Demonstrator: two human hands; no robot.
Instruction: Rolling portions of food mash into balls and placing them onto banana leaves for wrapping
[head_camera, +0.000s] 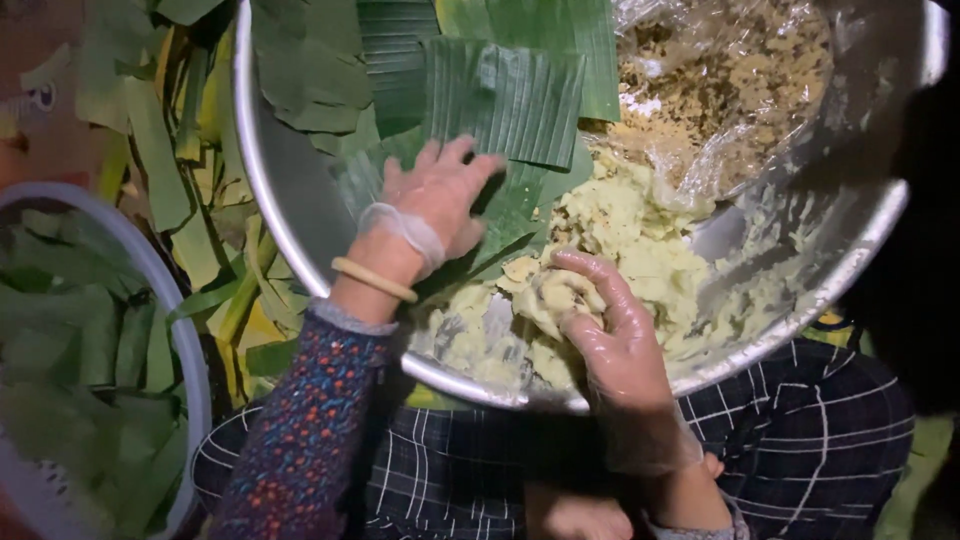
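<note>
Large metal bowl (262, 190) tilted on person's lap, contents within reach
Left hand (440, 195) in thin clear glove, fingers spread flat, palm pressing cut banana leaf piece (505, 100) inside bowl, likely pinning it; grips nothing
Right hand (600, 320), gloved, fingers curled round lump of pale yellow paste (555, 295), shaping it over main paste mass (640, 250)
Plastic bag of crumbly filling (720, 80) at bowl's far side
Basket (185, 340) of leaf strips at left
</note>
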